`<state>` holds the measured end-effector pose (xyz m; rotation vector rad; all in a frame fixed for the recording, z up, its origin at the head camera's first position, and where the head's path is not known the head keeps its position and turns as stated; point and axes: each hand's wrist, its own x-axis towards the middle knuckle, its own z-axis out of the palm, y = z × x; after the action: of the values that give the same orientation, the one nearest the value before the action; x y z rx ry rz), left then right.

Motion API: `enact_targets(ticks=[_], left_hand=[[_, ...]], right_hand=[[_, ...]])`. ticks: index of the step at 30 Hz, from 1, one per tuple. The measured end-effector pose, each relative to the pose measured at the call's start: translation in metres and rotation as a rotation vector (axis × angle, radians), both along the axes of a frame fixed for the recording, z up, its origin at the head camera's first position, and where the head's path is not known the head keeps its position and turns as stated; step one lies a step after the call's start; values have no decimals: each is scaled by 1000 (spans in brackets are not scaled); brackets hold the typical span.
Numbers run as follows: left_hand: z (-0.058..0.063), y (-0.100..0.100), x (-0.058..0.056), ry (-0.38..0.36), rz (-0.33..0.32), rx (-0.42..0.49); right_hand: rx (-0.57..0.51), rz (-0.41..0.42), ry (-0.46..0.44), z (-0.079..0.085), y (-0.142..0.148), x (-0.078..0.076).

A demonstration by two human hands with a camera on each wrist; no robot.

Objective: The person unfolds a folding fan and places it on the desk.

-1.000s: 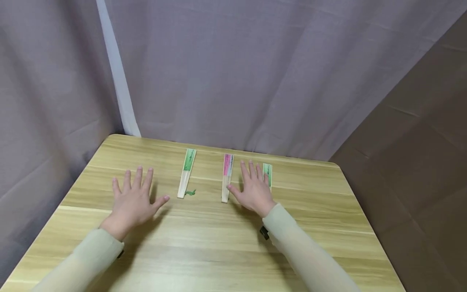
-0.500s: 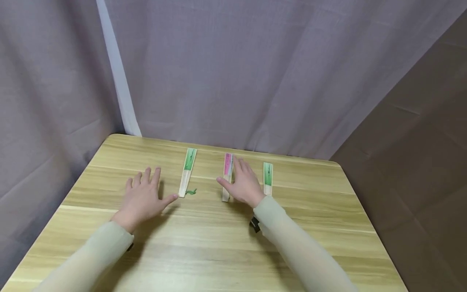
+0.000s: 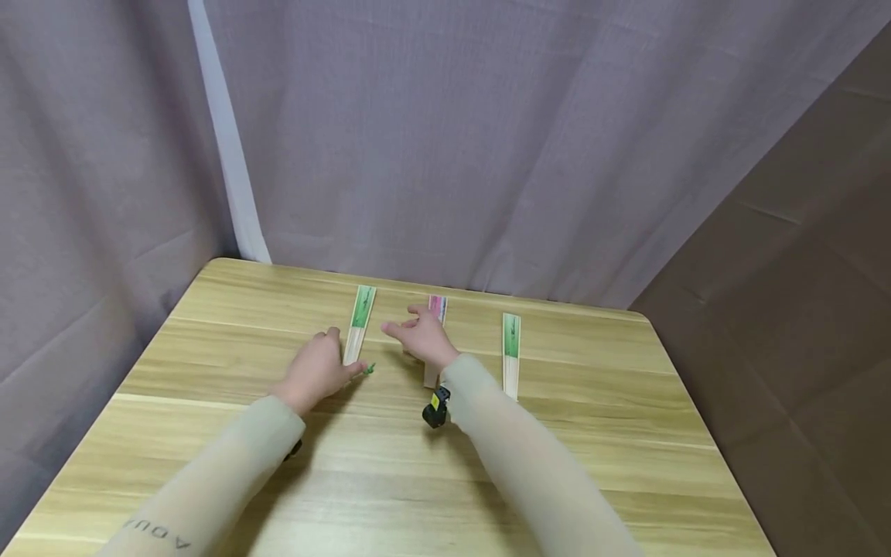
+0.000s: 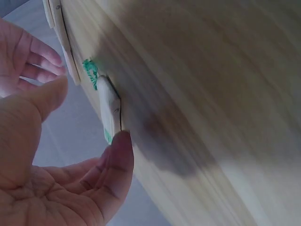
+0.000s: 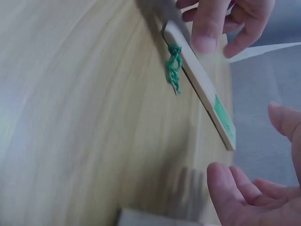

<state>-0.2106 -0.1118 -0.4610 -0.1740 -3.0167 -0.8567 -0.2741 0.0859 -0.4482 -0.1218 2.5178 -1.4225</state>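
Above the bench (image 3: 605, 433), left hand (image 3: 316, 373) and right hand (image 3: 428, 339) are showing parted, empty fingers; lightly pinching the leftmost fan (image 3: 358, 323) seems best.

Centre of the head view, the right hand (image 3: 425, 340) hides the middle of the pink fan (image 3: 438, 305). In the right wrist view, the bottom edge cuts off 1 blurred pale strip (image 5: 153, 219).

The left hand (image 3: 319, 371) has neared the left fan (image 3: 360, 309), now by its thumb; the right hand (image 3: 426, 339) has shifted over the pink fan (image 3: 437, 305).
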Motion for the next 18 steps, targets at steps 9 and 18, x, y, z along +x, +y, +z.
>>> enact_targets(ticks=[9,18], left_hand=[[-6,4,-9,-77,5,4],[-7,7,-14,-131,3,-3]], right_hand=[[-192,-82,-188,-14,-14,-8],[-237,-79,-257,-16,-19,-12]])
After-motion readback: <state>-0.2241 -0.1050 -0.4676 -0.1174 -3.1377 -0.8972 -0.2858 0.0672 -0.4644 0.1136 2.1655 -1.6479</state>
